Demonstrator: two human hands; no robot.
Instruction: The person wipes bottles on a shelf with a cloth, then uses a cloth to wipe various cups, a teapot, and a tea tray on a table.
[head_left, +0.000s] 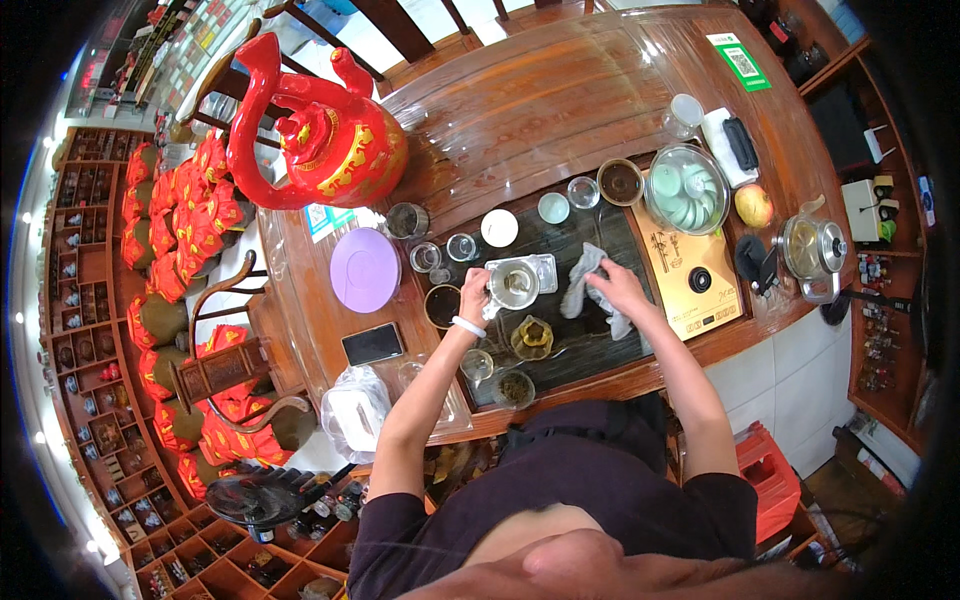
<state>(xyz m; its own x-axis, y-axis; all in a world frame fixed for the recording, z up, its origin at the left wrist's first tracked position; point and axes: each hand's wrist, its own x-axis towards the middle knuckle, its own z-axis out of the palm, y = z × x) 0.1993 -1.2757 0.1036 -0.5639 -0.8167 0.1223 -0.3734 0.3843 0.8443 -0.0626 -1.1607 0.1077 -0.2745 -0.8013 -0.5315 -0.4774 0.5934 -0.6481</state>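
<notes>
My left hand (474, 297) grips the handle of a clear glass pitcher (514, 283) above the dark tea tray (577, 330). Partly behind the pitcher sits a clear square holder (548, 274). To the right, my right hand (621, 288) has its fingers on a crumpled grey cloth (576, 294) that lies on the tray. Closer to my body stand a glass vessel of yellow tea (532, 337), a small glass pitcher (478, 365) and a glass bowl of leaves (514, 390). A white round piece (499, 228) and a pale green cup (553, 208) are on the far side.
A big red teapot (330, 150) stands at the far left, near a purple round lid (365, 270) and a phone (373, 343). Rightward are a bowl of green cups (687, 187), a gold hot plate (690, 277), a pomegranate (754, 206) and a glass kettle (812, 247).
</notes>
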